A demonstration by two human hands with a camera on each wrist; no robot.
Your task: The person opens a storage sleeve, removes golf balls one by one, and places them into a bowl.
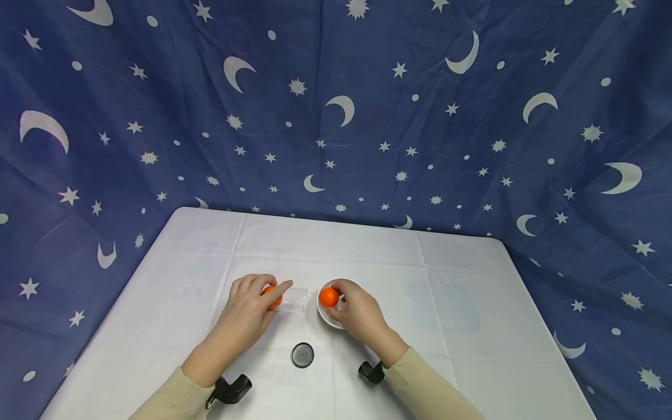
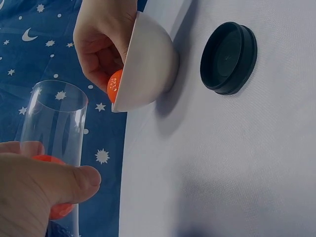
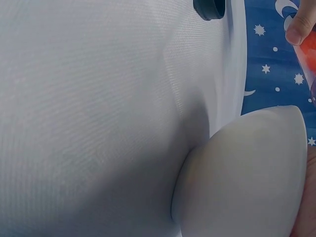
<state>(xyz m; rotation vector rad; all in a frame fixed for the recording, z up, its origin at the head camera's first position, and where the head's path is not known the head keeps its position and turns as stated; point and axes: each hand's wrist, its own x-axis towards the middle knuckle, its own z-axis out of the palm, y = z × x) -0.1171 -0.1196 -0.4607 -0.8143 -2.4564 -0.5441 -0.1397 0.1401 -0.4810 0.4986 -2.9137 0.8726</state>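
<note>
My left hand (image 1: 247, 309) grips a clear cup (image 1: 294, 300) that lies over sideways, its mouth facing the bowl on the right. Something orange, ball-like (image 2: 61, 211), shows through the cup's wall behind the thumb; fingers cover part of it. My right hand (image 1: 362, 315) reaches into a white bowl (image 2: 153, 64) and pinches an orange ball (image 1: 328, 297) with pale marks at the bowl's left side. In the right wrist view the bowl (image 3: 247, 173) hides most of that hand.
A dark round lid (image 1: 303, 355) lies on the white-covered table (image 1: 367, 245), nearer me than the cup and bowl. Behind the table hangs a blue cloth (image 1: 378, 116) with moons and stars. Black devices (image 1: 233, 389) are strapped at both wrists.
</note>
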